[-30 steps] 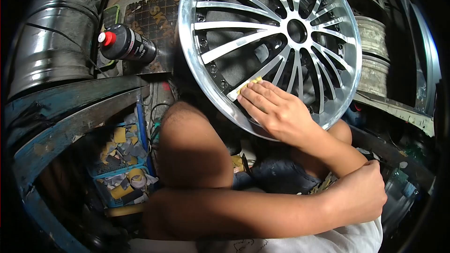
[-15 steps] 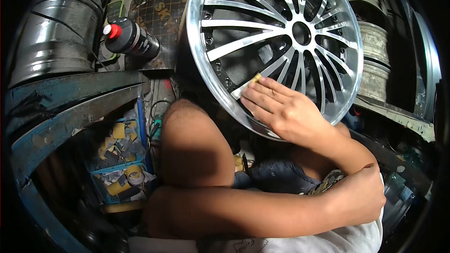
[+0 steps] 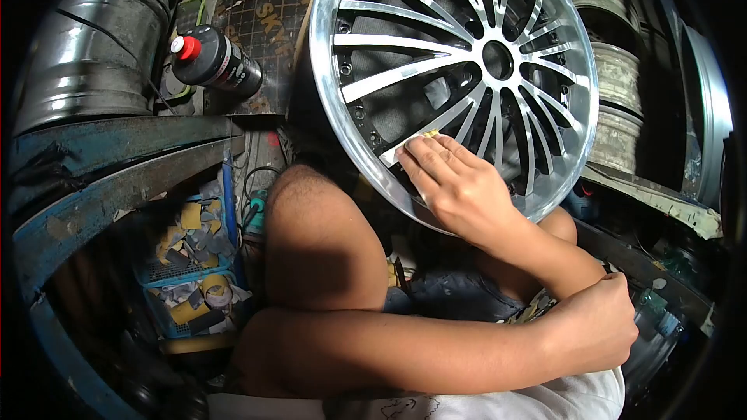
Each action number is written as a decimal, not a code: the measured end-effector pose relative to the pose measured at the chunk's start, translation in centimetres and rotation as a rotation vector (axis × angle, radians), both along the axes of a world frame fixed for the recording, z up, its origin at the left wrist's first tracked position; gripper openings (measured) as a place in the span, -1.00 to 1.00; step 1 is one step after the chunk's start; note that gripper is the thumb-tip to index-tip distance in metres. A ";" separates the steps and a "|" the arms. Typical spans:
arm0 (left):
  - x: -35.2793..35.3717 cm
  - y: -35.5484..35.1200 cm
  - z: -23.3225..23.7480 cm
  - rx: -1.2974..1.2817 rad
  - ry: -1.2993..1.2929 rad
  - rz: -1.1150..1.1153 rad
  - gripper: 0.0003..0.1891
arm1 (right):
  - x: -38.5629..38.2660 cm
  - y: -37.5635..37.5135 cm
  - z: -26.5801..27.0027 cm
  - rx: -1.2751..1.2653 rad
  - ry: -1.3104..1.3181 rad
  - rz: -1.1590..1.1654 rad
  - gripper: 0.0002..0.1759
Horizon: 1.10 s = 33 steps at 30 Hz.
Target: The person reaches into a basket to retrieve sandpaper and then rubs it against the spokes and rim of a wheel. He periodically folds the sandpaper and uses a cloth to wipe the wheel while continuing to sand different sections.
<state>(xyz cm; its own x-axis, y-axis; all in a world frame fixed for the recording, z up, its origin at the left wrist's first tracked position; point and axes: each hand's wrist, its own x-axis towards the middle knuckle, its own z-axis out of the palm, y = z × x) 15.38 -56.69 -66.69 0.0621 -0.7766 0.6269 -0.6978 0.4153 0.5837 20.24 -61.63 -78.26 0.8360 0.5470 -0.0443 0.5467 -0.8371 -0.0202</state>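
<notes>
We find right hand [image 3: 464, 190] partly curled, fingers together over yellow pad [image 3: 432, 134], pressing wheel [image 3: 498, 82] spoke. Wheel tilted beyond knees [image 3: 307, 194]. Left hand [image 3: 597, 323] closed around right forearm [image 3: 554, 258]. We judge: off-centre pressure, no bracing palm, could rock wheel; slipping pad could scrape fingertips.

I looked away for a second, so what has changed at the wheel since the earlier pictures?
The right hand and yellow pad have shifted slightly along the spoke towards the hub. Nothing was visibly picked up or let go. The left hand stays at the right forearm; the bottle stays put.
</notes>
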 end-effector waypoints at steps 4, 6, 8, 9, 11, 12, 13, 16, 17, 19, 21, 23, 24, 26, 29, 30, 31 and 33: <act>0.2 0.0 0.2 0.031 -0.010 -0.023 -0.84 | -0.2 0.7 1.2 -0.024 -0.011 -0.035 -0.50; 0.7 0.0 0.3 0.028 -0.053 -0.029 -0.83 | -0.1 0.3 -0.1 -0.042 -0.048 0.011 -0.51; 0.8 -0.1 0.2 0.027 -0.036 -0.016 -0.83 | -0.2 0.1 -0.6 -0.066 -0.065 0.036 -0.51; 0.8 -0.3 0.1 0.025 -0.031 -0.012 -0.83 | 0.2 0.1 -0.6 -0.052 -0.055 0.041 -0.51; 0.6 -0.3 0.1 0.009 -0.034 0.020 -0.84 | 0.4 0.0 -0.4 -0.024 -0.027 0.036 -0.50; 0.5 -0.2 0.1 0.008 -0.042 0.025 -0.83 | 0.5 -0.3 -0.5 -0.032 -0.038 0.062 -0.51; 0.4 -0.2 0.1 0.006 -0.050 0.029 -0.83 | 0.5 -0.4 -0.4 -0.008 -0.039 0.070 -0.52; 0.6 0.0 0.2 0.015 -0.054 0.022 -0.83 | 0.9 -0.3 0.0 0.073 -0.062 0.096 -0.57; 0.5 -0.1 0.2 0.012 -0.036 0.014 -0.83 | 0.5 -0.2 0.0 0.032 -0.027 0.083 -0.57; 0.4 -0.2 0.1 0.010 -0.016 0.026 -0.83 | -0.2 0.1 0.0 -0.041 0.037 0.064 -0.57; 0.0 -0.2 0.0 0.009 0.000 0.049 -0.83 | -0.1 0.7 0.6 -0.031 0.080 0.039 -0.51; 0.0 -0.2 0.0 -0.005 0.016 0.053 -0.83 | 0.4 0.3 -0.5 0.041 -0.007 0.065 -0.52; 0.0 -0.2 0.0 -0.007 0.013 0.054 -0.83 | 0.3 0.0 -1.5 0.048 -0.088 0.111 -0.55; 0.4 0.0 0.2 0.001 -0.001 0.067 -0.83 | 0.2 0.1 -0.7 0.004 -0.029 0.080 -0.54; 0.4 0.3 0.3 0.005 -0.020 0.061 -0.83 | 0.9 0.4 -0.6 0.054 -0.093 0.096 -0.53; 0.4 0.3 0.3 0.001 -0.027 0.059 -0.83 | 0.5 0.3 -0.9 0.010 -0.067 0.093 -0.53; 0.4 0.3 0.3 0.007 -0.020 0.053 -0.83 | 0.3 0.3 -1.0 -0.035 -0.043 0.087 -0.52; 0.8 0.3 0.3 0.023 -0.004 0.053 -0.82 | 0.4 0.9 0.1 -0.013 -0.014 0.087 -0.53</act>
